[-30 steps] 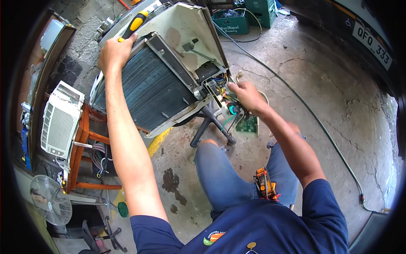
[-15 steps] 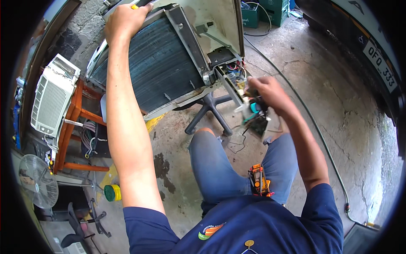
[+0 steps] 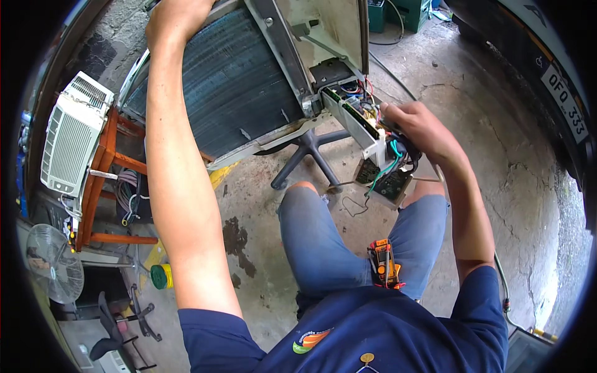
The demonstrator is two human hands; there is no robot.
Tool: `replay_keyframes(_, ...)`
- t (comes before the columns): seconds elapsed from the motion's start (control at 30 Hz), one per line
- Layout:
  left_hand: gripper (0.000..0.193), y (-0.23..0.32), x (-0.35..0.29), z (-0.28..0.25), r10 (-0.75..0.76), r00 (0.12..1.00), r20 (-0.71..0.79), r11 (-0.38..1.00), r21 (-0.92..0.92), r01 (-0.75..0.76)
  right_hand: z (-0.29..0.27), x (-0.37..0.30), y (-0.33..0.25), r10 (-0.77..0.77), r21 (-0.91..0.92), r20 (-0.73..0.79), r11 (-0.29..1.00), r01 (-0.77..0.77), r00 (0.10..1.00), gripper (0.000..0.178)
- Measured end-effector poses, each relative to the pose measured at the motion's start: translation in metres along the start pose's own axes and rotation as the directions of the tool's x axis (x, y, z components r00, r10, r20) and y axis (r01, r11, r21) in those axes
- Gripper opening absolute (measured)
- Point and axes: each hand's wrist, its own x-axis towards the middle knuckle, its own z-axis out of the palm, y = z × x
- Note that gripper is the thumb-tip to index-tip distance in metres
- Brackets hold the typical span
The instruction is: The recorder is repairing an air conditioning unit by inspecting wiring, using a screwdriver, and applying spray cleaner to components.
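In the head view, the opened air conditioner stands at eleven o'clock, finned coil showing. The left hand is at its far edge, fingers cropped, grip untellable. At two o'clock, the right hand curls against the wired control box; whether it pinches anything is hidden.

reaching far forward with left arm, only slightly bent; holding left hand at top edge of view, partly cropped; angling right forearm inward from bent elbow; curling right hand, with fingertips partly hidden.
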Motion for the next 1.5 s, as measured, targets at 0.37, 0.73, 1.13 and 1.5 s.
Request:
replay_keyframes(0.37, 0.061, 0.012, -0.018, -0.014, 0.005, 1.000, 0.020, 1.000, -0.003, -0.005, 0.022, -0.019, 0.013, 0.042, 0.117, -0.074, 0.993, -0.033, 0.996, 0.036)
replay_keyframes(0.73, 0.061, 0.009, -0.004, -0.011, 0.024, 0.997, 0.067, 0.999, -0.034, -0.022, -0.100, 0.051, -0.061, 0.120, -0.479, 0.402, 0.873, 0.096, 0.908, 0.034)
replay_keyframes(1.13, 0.061, 0.001, 0.001, -0.010, 0.028, 0.999, 0.032, 0.997, -0.076, -0.025, -0.041, 0.036, 0.007, 0.090, -0.550, 0.636, 0.749, 0.369, 0.767, 0.042)
replay_keyframes(1.5, 0.064, -0.009, 0.012, -0.002, 0.083, 0.996, 0.031, 0.990, -0.116, -0.079, 0.037, 0.000, 0.119, -0.173, -0.335, -0.038, 0.930, 0.150, 0.984, 0.045)
